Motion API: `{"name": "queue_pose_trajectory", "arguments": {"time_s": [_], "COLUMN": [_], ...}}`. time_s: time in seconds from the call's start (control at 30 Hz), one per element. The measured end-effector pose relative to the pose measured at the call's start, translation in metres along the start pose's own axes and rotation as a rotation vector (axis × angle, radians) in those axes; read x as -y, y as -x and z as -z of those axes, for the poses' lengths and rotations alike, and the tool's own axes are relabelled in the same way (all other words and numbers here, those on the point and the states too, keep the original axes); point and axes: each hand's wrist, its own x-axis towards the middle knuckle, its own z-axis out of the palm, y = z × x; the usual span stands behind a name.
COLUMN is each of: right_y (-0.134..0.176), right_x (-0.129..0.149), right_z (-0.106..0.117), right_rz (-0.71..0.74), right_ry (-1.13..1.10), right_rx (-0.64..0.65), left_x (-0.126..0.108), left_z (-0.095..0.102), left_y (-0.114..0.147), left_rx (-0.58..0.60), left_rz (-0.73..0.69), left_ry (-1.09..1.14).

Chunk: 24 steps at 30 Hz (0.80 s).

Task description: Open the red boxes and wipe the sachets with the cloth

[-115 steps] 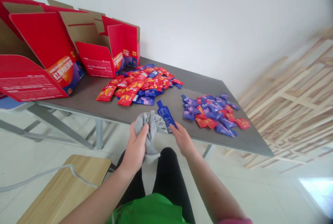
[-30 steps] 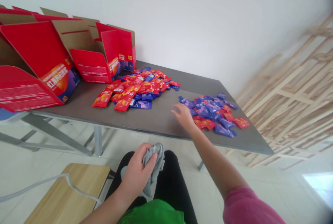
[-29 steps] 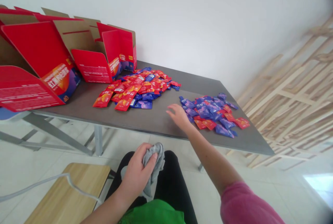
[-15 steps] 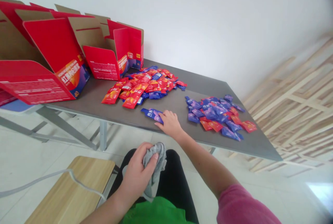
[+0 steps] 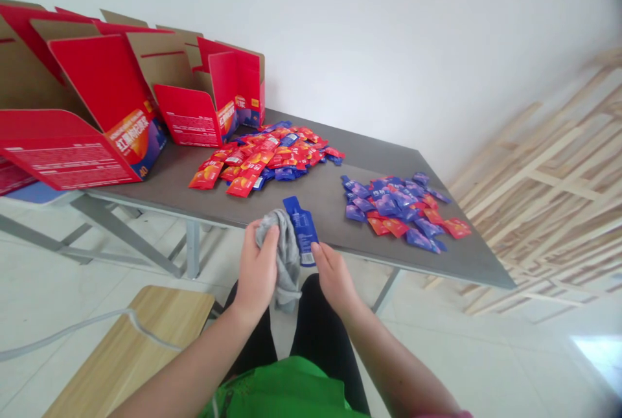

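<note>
A crumpled grey cloth is bunched in my left hand, its loose end hanging down over my lap. Between thumb and fingers, my right hand pinches the lower edge of a blue sachet. The sachet's printed back with a barcode faces me, and its narrow neck points away. Cloth and sachet are side by side at the table's front edge; whether they touch is hard to tell. Beyond them lies a pile of red and blue sachets. A second, mostly purple-blue pile is to the right.
Red open-topped cartons stand along the left of the grey table. A wooden stool with a pale cable across it is at lower left. Wooden slat frames lean at the right by the white wall.
My right hand has brought the sachet from the tabletop to the front edge, and its back now shows. My left hand has risen with the cloth to beside it.
</note>
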Motion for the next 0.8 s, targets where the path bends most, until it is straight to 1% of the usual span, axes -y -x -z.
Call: {"name": "queue_pose_trajectory", "arguments": {"time_s": [0.03,0.07,0.1,0.13,0.17,0.2,0.23,0.27,0.3,0.33,0.37,0.4,0.43,0.5,0.57,0.63,0.7,0.73,0.8], "right_y": [0.006,0.009,0.011,0.010,0.009,0.008,0.007,0.007,0.008,0.010,0.012,0.014,0.017,0.021,0.026,0.029,0.031,0.030,0.028], "right_x": [0.005,0.009,0.012,0.013,0.013,0.013,0.012,0.011,0.009,0.008,0.006,0.004,0.002,-0.001,-0.003,-0.005,-0.006,-0.007,-0.005], "right_z": [-0.004,-0.007,-0.009,-0.009,-0.008,-0.004,0.000,0.005,0.010,0.014,0.017,0.018,0.017,0.012,0.007,0.006,0.011,0.014,0.021], "right_rz": [-0.049,-0.099,-0.144,-0.180,-0.200,-0.201,-0.184,-0.157,-0.122,-0.075,-0.010,0.075,0.176,0.384,0.512,0.549,0.496,0.431,0.232], "right_ry": [-0.137,-0.257,-0.348,-0.409,-0.440,-0.441,-0.411,-0.351,-0.263,-0.152,-0.021,0.120,0.257,0.485,0.606,0.579,0.391,0.248,-0.084], "right_rx": [-0.022,-0.072,-0.139,-0.206,-0.260,-0.292,-0.305,-0.309,-0.310,-0.315,-0.322,-0.327,-0.324,-0.277,-0.201,-0.104,-0.026,-0.011,-0.018], "left_x": [-0.002,-0.002,0.000,0.004,0.009,0.015,0.020,0.025,0.028,0.028,0.027,0.024,0.019,0.009,0.001,-0.005,-0.008,-0.010,-0.013], "left_z": [-0.007,-0.013,-0.019,-0.024,-0.026,-0.027,-0.026,-0.024,-0.020,-0.016,-0.012,-0.009,-0.006,-0.005,-0.005,-0.004,0.001,0.003,0.008], "left_y": [0.003,0.009,0.016,0.023,0.029,0.034,0.036,0.037,0.035,0.032,0.028,0.025,0.021,0.017,0.015,0.012,0.008,0.005,0.003], "left_rx": [0.033,0.088,0.171,0.281,0.385,0.464,0.506,0.509,0.471,0.399,0.319,0.250,0.206,0.189,0.211,0.214,0.222,0.242,0.319], "left_rz": [-0.072,-0.151,-0.222,-0.266,-0.270,-0.229,-0.154,-0.066,0.018,0.084,0.120,0.121,0.093,0.003,-0.063,-0.070,-0.033,0.001,0.088], "left_ry": [-0.070,-0.142,-0.203,-0.240,-0.256,-0.259,-0.256,-0.248,-0.231,-0.209,-0.184,-0.162,-0.150,-0.166,-0.209,-0.223,-0.176,-0.133,-0.035]}}
